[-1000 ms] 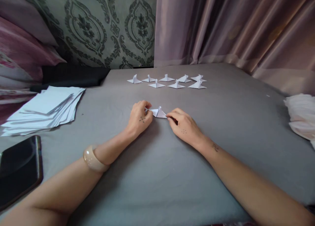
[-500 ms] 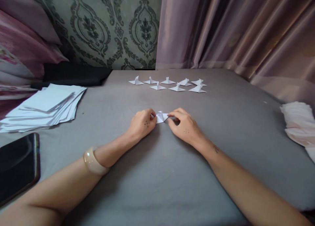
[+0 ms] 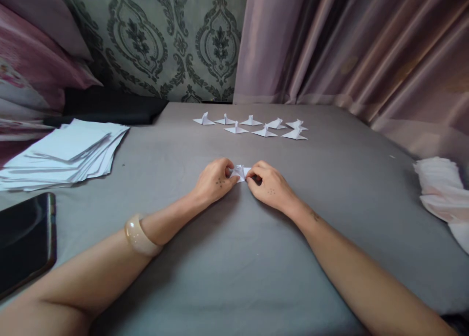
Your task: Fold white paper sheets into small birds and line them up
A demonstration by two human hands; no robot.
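Observation:
A small white origami bird [image 3: 240, 173] is held between my two hands at the middle of the grey cloth surface. My left hand [image 3: 217, 178] pinches its left side, the thumb in front and the fingers behind. On the opposite side, my right hand [image 3: 270, 185] has thumb and index finger closed on the right wing. Part of each wing is hidden behind the fingers. Farther back, several similar folded paper birds [image 3: 264, 131] rest in two loose rows, wings spread. A pale bangle [image 3: 142, 235] circles my left forearm.
To the left lies a stack of white paper [image 3: 69, 150], with a dark phone [image 3: 27, 243] in front of it. Behind the stack is a black folded cloth [image 3: 113, 106]. A whitish, soft bundle [image 3: 441, 189] sits at the right edge. Purple curtains [image 3: 330, 43] hang behind.
My right hand has shifted slightly left, and its thumb and index finger have closed on the bird's right wing. My left thumb has moved slightly right across the bird's front. The view has shifted a little.

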